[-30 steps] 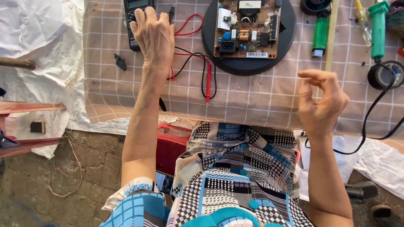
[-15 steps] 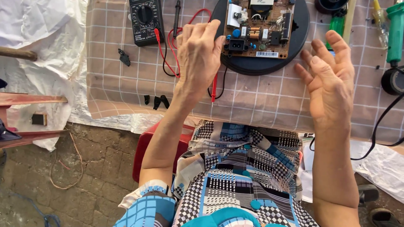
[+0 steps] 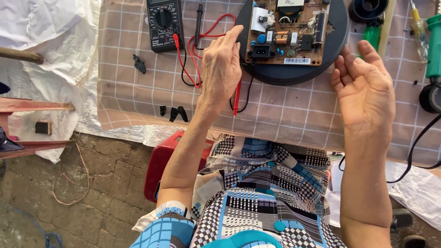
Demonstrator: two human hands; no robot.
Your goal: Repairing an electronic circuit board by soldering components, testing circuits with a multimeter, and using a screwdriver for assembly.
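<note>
The brown rectangular circuit board (image 3: 287,32) lies on a round black turntable (image 3: 294,69), long axis crosswise. The left hand (image 3: 223,69), fingers loose, touches its left edge; the right hand (image 3: 367,92) hovers open, just right.

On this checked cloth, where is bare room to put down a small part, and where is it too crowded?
The checked cloth is bare along its near edge, between the left hand and the right hand, below the round black base. A second bare patch lies left of the multimeter. Crowded: the red and black leads beside the meter, and the green tools at the right edge.
</note>
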